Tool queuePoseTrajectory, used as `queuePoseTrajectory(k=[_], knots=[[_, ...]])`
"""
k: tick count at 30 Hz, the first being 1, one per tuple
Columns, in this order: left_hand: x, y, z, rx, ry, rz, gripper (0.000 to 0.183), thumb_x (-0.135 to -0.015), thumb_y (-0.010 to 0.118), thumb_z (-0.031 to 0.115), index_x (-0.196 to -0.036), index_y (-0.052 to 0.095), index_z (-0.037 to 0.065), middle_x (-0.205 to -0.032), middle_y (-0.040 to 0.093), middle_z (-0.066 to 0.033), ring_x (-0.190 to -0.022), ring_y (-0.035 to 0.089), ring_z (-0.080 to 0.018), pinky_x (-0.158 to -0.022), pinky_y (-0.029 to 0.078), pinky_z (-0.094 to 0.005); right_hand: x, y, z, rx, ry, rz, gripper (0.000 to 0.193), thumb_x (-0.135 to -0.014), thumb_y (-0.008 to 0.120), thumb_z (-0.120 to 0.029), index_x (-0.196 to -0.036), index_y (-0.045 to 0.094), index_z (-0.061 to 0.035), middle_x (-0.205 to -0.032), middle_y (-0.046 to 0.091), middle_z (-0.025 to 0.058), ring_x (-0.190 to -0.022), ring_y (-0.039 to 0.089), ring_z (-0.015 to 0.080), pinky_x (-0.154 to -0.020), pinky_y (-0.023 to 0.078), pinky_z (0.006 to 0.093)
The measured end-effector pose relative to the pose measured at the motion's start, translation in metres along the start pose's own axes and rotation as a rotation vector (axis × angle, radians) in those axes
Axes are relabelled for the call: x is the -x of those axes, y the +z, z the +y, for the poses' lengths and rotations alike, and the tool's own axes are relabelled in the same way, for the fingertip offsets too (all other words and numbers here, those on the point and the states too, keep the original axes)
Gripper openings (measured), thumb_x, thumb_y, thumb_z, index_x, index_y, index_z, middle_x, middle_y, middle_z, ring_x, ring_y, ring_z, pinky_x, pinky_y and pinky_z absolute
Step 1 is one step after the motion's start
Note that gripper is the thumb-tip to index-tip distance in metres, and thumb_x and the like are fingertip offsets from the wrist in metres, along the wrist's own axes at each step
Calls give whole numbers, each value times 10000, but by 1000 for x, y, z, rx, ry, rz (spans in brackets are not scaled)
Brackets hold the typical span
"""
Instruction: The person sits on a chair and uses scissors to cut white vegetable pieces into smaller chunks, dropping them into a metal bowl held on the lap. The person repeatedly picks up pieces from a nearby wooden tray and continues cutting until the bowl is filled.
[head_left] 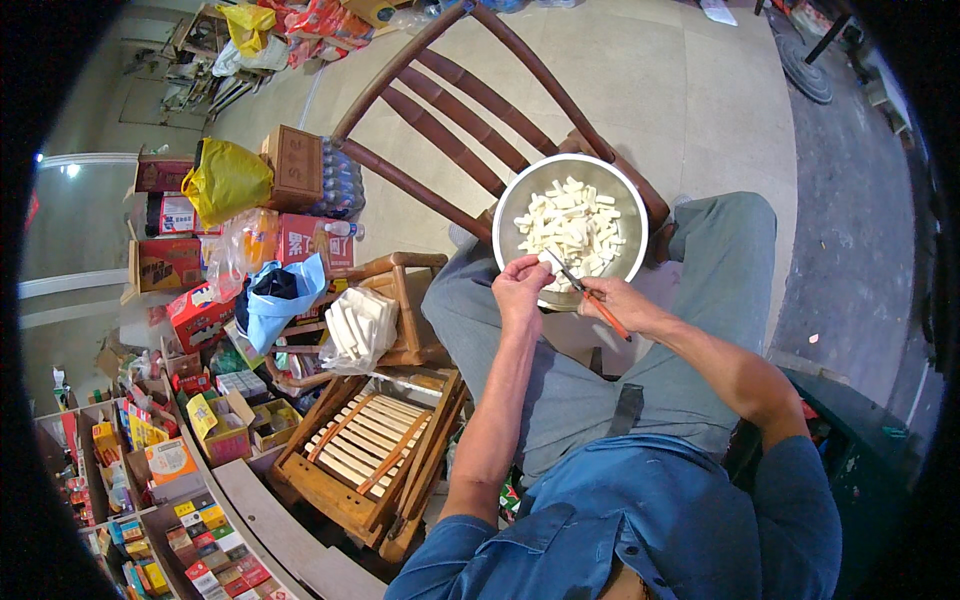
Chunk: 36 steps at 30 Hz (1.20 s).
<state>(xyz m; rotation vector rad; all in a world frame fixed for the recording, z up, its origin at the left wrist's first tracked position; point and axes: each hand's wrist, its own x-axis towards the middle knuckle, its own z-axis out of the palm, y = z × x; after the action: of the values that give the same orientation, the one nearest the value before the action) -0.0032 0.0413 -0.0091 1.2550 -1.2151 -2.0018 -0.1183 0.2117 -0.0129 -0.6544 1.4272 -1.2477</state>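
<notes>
A steel bowl holds many short white cut pieces, which look like chopped sticks of food. It rests on the seat of a brown wooden chair, between my knees. Over the bowl's near rim, my left hand pinches a white stick between thumb and fingers. My right hand grips scissors with orange-red handles. Their dark blades point up and left, close to the white stick; whether they touch it is hard to tell.
To the left, a clear plastic bag of longer white sticks lies on a small wooden chair. A slatted folding wooden chair stands nearer me. Cardboard boxes, bottles and a yellow bag crowd the left side. Shelves of small packets fill the lower left.
</notes>
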Motion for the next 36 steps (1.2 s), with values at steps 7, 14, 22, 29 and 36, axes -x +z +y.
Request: queuePoseTrajectory(k=[7, 14, 22, 29, 36], knots=[[-3, -7, -2, -18, -17, 9, 229, -888, 798, -30, -1091, 692, -44, -948, 739, -98, -787, 711, -176, -760, 623, -319, 16, -10, -51, -80, 330, -57, 314, -979, 703, -224, -1206, 698, -8, -725, 608, -5, -604, 593, 65, -545, 482, 236], [-3, -2, -4, 37, 5, -8, 204, -907, 793, -19, -1090, 701, -20, -991, 744, -91, -840, 719, -188, -802, 623, -339, 4, -7, -10, -18, 115, -51, 276, -977, 678, -197, -1162, 678, 7, -783, 642, 29, -684, 603, 133, -631, 504, 311], [2, 10, -2, -81, 8, -16, 229, -878, 811, -21, -1081, 712, -58, -977, 740, -108, -812, 721, -184, -743, 623, -312, -2, -9, 4, 95, 82, -9, 293, -979, 680, -216, -1164, 679, 12, -817, 652, 20, -696, 600, 136, -640, 503, 321], [-7, 6, -4, -8, -78, 23, 209, -900, 804, -19, -1084, 708, -44, -971, 747, -109, -815, 729, -206, -776, 636, -330, 11, -13, -33, -105, 264, -27, 260, -984, 695, -216, -1127, 700, 0, -795, 636, 3, -637, 611, 92, -577, 516, 261], [-9, 4, -5, 61, -5, -3, 203, -905, 804, -22, -1078, 700, -37, -961, 738, -101, -837, 726, -201, -786, 634, -333, 1, -8, -10, 10, 157, -64, 288, -970, 681, -184, -1180, 699, 13, -843, 644, 22, -793, 610, 106, -722, 508, 291]])
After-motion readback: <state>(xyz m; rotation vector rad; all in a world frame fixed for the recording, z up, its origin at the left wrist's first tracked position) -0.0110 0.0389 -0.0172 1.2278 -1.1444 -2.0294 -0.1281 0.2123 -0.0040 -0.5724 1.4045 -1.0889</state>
